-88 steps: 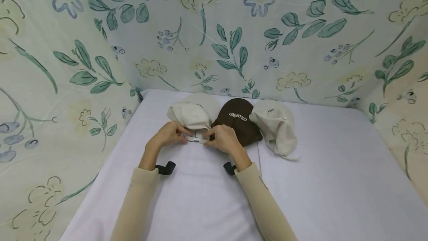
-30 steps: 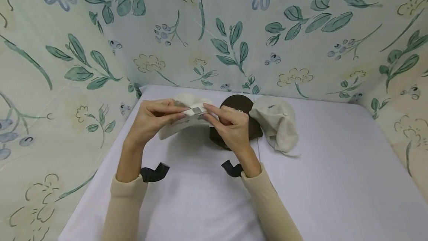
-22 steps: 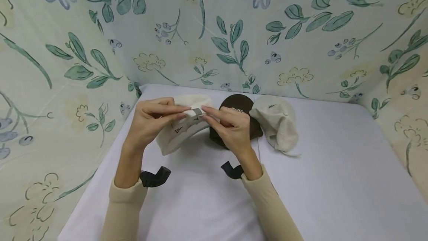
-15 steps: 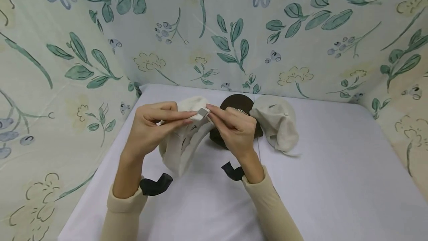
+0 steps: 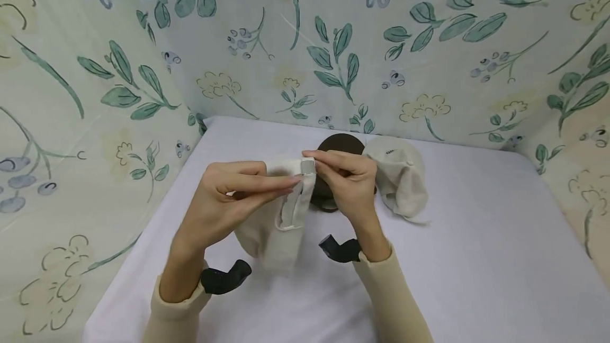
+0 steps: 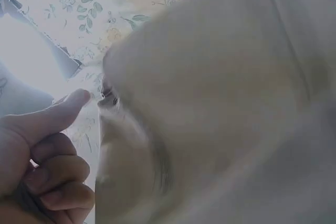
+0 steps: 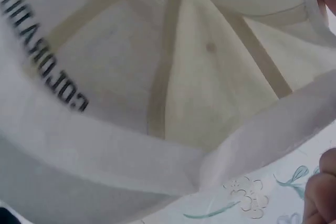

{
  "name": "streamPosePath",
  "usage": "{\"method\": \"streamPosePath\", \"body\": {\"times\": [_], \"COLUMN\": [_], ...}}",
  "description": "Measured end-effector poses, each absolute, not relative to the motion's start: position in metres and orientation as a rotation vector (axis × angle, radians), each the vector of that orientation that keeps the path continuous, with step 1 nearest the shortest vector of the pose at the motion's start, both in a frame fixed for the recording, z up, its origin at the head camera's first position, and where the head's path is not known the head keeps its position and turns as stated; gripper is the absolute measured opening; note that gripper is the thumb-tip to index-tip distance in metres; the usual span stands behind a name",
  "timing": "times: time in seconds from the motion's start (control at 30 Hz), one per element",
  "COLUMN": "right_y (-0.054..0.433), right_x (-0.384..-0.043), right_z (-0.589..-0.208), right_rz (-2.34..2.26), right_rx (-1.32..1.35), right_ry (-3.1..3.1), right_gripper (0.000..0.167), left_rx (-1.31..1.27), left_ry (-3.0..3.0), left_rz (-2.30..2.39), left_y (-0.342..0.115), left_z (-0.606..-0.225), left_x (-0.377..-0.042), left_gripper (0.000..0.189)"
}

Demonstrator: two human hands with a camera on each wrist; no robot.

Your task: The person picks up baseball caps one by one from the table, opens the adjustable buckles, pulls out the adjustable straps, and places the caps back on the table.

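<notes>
A cream baseball cap hangs between my hands above the table, its opening turned toward me. My left hand pinches the cap's back strap with thumb and forefinger, its other fingers curled. From the other side, my right hand pinches the strap's end beside the grey metal buckle. The left wrist view shows the outer cloth of the cap close up, with my left thumb at its edge. In the right wrist view, the cap's inside shows taped seams and dark reversed lettering.
A brown cap stands behind my right hand, partly hidden by it. Right of that lies another cream cap with crumpled cloth and a loose strap. White cloth covers the table; a floral curtain rises behind and at the sides.
The cap has been lifted off the table by its strap and brought nearer. In the last half second it turns and swings lower, the buckle moving right with both hands.
</notes>
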State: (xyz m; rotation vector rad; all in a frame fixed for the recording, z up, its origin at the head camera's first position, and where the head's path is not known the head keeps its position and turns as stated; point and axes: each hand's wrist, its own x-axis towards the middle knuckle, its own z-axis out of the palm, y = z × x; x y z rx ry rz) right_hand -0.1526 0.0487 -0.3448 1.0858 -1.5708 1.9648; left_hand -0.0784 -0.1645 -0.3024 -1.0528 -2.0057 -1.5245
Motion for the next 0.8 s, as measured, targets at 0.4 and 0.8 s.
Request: {"method": "streamPosePath", "body": {"times": [0.4,0.8], "right_y": [0.063,0.070], "right_x": [-0.165,-0.176], "right_z": [-0.342,-0.337], "right_rz": [2.628,2.565], "right_rx": [1.231,1.305], "right_ry": [-1.489,-1.613], "right_gripper": [0.015,0.015], "left_rx": [-0.982,-0.944], "left_ry": [-2.240,-2.213], "left_rz": [-1.630,-1.760], "left_y": [-0.158,-0.140], "left_z": [-0.287,-0.297], "left_x": [-0.106,-0.127], "left_gripper": [0.030,0.027]}}
